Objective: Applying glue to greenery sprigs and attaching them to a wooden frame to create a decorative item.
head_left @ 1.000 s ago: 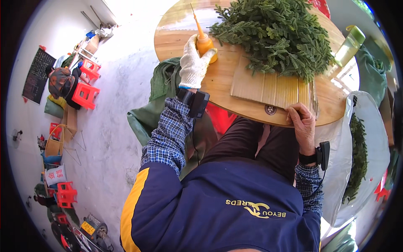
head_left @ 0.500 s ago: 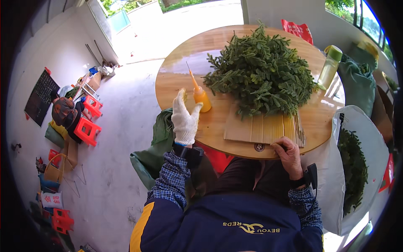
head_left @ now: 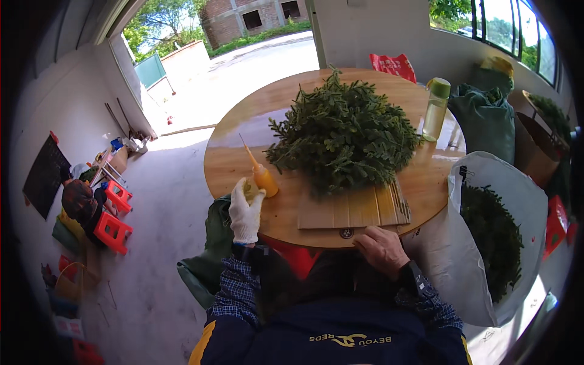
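Round wooden tabletop (head_left: 281, 220) ahead of me. Bare right hand (head_left: 383, 249) at near edge, fingers curled; I can't tell if gripping. Gloved left hand (head_left: 246, 219) open, thumb parted from fingers, nothing held. Corrugated cardboard (head_left: 337, 214) to its right. Orange squeeze bottle (head_left: 265, 180) just beyond left thumb, left hand nearer; contact unclear, long axis upright, nozzle leaning left in my view. Evergreen sprigs (head_left: 347, 137) farther.

A clear bottle (head_left: 434, 118) with a green cap (head_left: 439, 88) stands near a red bag (head_left: 394, 66). At left, two red stools (head_left: 114, 233) are beside a person (head_left: 81, 204), near a dark wall board (head_left: 45, 176). Outside, a brick building (head_left: 234, 25) rises beyond sunlit ground (head_left: 249, 66). At right, a green sack (head_left: 483, 121) sits below a window (head_left: 502, 29).
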Action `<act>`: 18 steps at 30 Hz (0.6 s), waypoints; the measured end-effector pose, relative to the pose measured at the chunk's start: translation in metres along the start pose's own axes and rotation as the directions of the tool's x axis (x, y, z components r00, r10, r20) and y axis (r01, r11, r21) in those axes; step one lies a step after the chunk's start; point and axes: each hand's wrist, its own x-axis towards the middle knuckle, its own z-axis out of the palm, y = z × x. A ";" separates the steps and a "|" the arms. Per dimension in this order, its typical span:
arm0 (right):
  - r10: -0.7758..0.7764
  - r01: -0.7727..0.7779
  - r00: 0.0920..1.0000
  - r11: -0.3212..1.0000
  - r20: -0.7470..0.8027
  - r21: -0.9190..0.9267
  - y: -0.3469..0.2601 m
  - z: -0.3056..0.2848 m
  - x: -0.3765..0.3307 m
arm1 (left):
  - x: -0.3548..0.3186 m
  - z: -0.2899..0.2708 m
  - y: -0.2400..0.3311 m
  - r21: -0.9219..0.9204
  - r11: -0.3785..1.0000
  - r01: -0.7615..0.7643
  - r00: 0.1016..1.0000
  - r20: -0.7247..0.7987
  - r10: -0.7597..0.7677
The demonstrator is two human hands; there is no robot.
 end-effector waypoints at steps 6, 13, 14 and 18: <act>-0.067 0.067 0.997 0.998 0.046 -0.006 0.005 -0.001 -0.005 | 0.030 0.022 -0.022 -0.159 0.985 0.072 0.997 0.044 -0.066; -0.056 0.053 0.995 0.998 0.080 0.036 0.006 0.005 -0.008 | 0.047 0.027 -0.018 0.042 0.986 0.161 0.974 0.151 -0.166; -0.054 0.052 0.996 0.998 0.078 0.027 0.007 0.006 -0.010 | 0.046 0.029 -0.019 0.042 0.984 0.175 0.972 0.151 -0.179; -0.054 0.054 0.998 0.997 0.010 0.047 0.009 0.012 -0.013 | 0.047 0.031 -0.017 0.043 0.974 0.224 0.960 0.163 -0.228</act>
